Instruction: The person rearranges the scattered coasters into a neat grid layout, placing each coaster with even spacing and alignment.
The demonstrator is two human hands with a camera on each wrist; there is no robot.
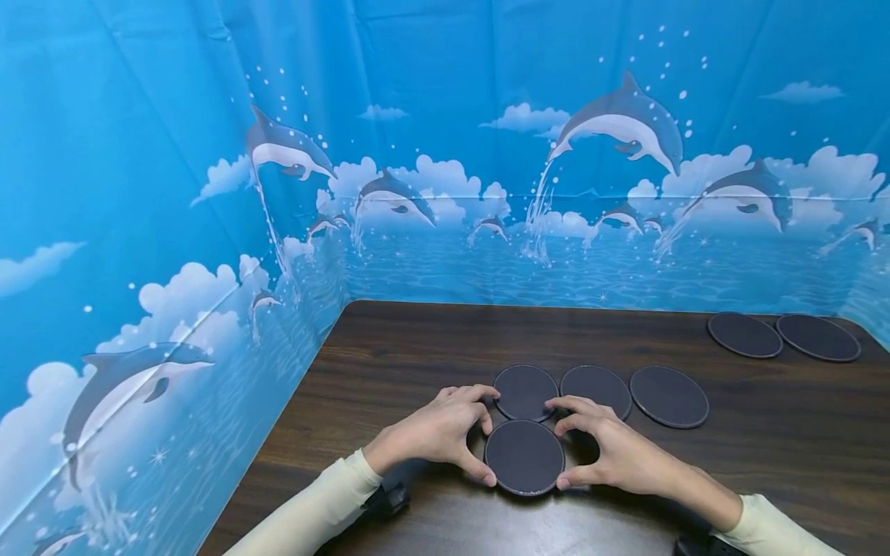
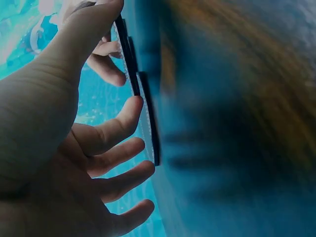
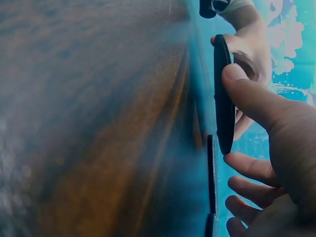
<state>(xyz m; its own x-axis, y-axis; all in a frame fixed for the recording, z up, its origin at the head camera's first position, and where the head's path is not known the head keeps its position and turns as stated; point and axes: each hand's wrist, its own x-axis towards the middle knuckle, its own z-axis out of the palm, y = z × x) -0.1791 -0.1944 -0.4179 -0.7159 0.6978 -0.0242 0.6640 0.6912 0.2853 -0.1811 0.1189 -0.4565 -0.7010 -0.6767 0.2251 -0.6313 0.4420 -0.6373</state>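
Observation:
A round black coaster [image 1: 524,457] with a stitched-looking rim lies between my two hands, nearest me. My left hand [image 1: 436,426] grips its left side, thumb at the lower rim and a fingertip near the upper rim. On the opposite side, my right hand [image 1: 615,452] holds the rim the same way. Seen edge-on in the right wrist view, the coaster [image 3: 225,103] sits a little off the line of the other discs and slightly tilted. Right behind it is a second coaster [image 1: 526,392], with fingertips of both hands at its edges.
Two more coasters, a middle one [image 1: 591,386] and a right one [image 1: 669,396], continue the row to the right. A far pair, one coaster [image 1: 745,335] beside another [image 1: 818,337], lies at the back right. The dark wooden table [image 1: 389,355] meets a blue dolphin-print curtain [image 1: 445,139].

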